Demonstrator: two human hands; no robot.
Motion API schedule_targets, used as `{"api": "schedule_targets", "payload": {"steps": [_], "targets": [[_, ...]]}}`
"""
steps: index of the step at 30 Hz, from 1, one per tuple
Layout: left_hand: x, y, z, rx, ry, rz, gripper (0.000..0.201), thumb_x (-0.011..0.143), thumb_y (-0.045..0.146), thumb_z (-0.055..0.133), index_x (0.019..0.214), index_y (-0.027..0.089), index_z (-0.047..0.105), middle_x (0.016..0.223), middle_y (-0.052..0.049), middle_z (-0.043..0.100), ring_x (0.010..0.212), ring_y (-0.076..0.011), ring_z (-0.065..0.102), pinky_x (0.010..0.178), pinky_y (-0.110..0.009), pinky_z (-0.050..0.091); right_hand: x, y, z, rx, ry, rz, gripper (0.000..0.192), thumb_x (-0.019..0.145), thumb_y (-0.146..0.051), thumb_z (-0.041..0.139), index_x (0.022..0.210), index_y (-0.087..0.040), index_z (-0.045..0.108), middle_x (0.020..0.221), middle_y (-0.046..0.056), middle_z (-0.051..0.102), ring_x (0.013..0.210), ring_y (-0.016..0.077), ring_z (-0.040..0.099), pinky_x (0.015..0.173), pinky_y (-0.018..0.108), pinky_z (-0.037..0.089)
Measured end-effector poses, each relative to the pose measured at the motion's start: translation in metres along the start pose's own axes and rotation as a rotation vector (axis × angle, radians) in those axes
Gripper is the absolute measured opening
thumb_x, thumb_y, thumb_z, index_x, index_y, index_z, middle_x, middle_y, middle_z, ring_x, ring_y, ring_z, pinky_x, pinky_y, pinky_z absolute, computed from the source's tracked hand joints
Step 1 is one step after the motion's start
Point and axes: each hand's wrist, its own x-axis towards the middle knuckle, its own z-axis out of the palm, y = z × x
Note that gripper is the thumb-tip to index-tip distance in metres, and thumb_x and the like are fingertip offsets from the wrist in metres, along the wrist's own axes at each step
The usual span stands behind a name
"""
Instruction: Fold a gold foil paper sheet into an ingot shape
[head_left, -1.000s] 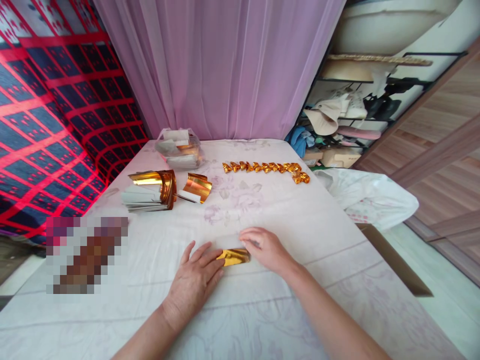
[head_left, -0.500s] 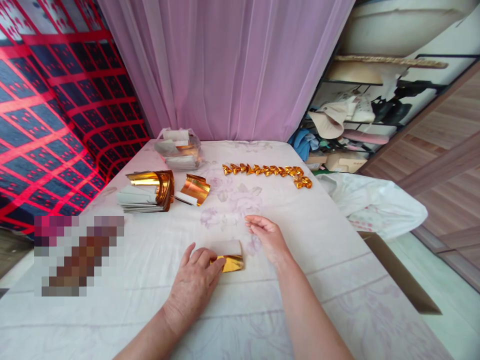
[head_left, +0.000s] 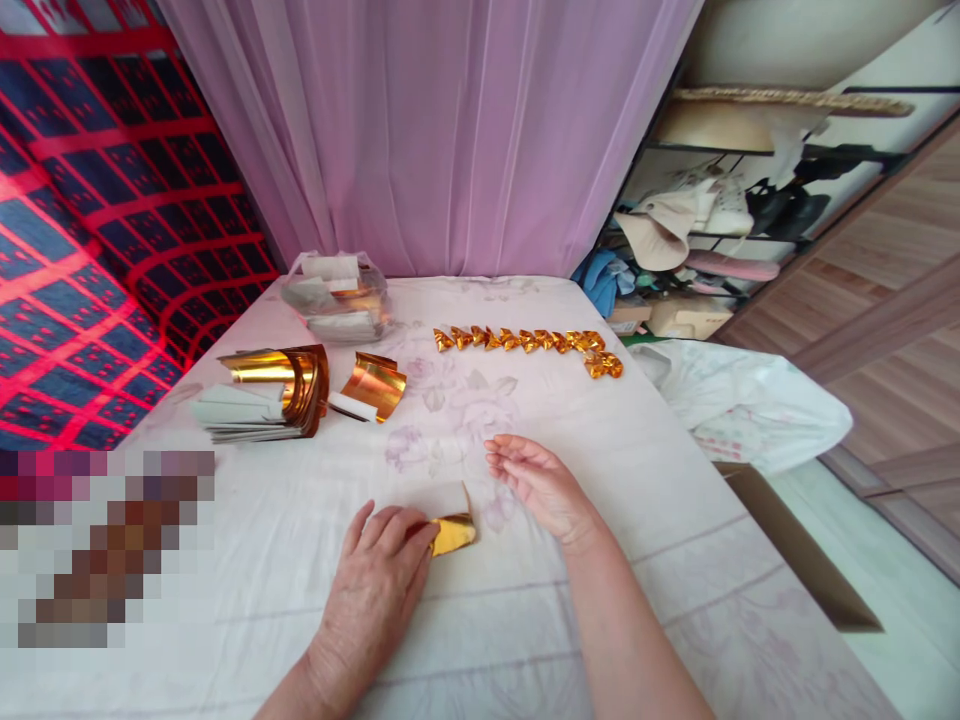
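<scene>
Near the middle of the table, my left hand point(head_left: 385, 565) holds a sheet of gold foil paper point(head_left: 454, 535) by its left end, the thumb and fingers bent over it. The sheet lies partly folded, its white back showing on the far side and gold on the near side. To the right of the paper, my right hand point(head_left: 541, 487) hovers apart from it with fingers stretched out and a gap at the thumb. Nothing shows between those fingers. Farther back, a row of folded gold foil pieces point(head_left: 527, 341) runs along the right half of the table.
A stack of gold foil sheets point(head_left: 304, 385) lies at the left, with a few loose curled sheets point(head_left: 376, 385) beside it. Behind stands a clear plastic bag point(head_left: 337, 296) of more paper. A white plastic bag point(head_left: 757, 400) and a cardboard box point(head_left: 795, 545) flank the table's right edge.
The view has shifted slightly, so the table things appear farther left. My right hand's fingers have parted a little. My left hand remains on the foil paper.
</scene>
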Motion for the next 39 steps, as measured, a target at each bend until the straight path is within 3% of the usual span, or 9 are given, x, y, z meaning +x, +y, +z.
{"api": "schedule_targets", "payload": {"steps": [11, 18, 31, 39], "targets": [[-0.008, -0.011, 0.004, 0.005, -0.021, 0.066, 0.033, 0.094, 0.020, 0.046, 0.120, 0.029, 0.065, 0.110, -0.002, 0.071, 0.104, -0.0227, 0.060, 0.105, -0.046, 0.036, -0.001, -0.001, 0.001, 0.073, 0.020, 0.037, 0.032, 0.067, -0.035, 0.078, 0.097, -0.025, 0.072, 0.110, 0.007, 0.073, 0.099, 0.0220, 0.068, 0.093, 0.042, 0.051], [-0.009, -0.010, 0.004, 0.000, -0.018, 0.064, 0.034, 0.092, 0.016, 0.046, 0.117, 0.029, 0.065, 0.110, -0.003, 0.070, 0.106, -0.0224, 0.058, 0.107, -0.046, 0.034, -0.002, -0.006, 0.006, 0.183, 0.045, 0.068, 0.030, 0.060, -0.032, 0.083, 0.089, -0.026, 0.076, 0.101, 0.004, 0.075, 0.090, 0.0184, 0.068, 0.087, 0.035, 0.053], [-0.005, -0.004, 0.006, 0.104, -0.095, 0.082, 0.057, 0.081, -0.001, 0.046, 0.124, 0.034, 0.058, 0.105, -0.003, 0.058, 0.100, -0.0213, 0.053, 0.106, -0.050, 0.030, -0.001, -0.002, 0.005, 0.256, 0.038, 0.074, 0.031, 0.060, -0.031, 0.087, 0.090, -0.027, 0.077, 0.099, 0.002, 0.075, 0.089, 0.0157, 0.067, 0.084, 0.029, 0.051], [0.002, 0.003, 0.005, 0.163, -0.143, 0.078, 0.049, 0.082, 0.007, 0.054, 0.123, 0.033, 0.059, 0.102, -0.003, 0.055, 0.097, -0.0222, 0.051, 0.106, -0.054, 0.030, 0.001, -0.001, 0.004, 0.231, 0.022, 0.052, 0.031, 0.062, -0.030, 0.085, 0.091, -0.027, 0.076, 0.101, 0.002, 0.075, 0.090, 0.0156, 0.067, 0.086, 0.031, 0.051]]}}
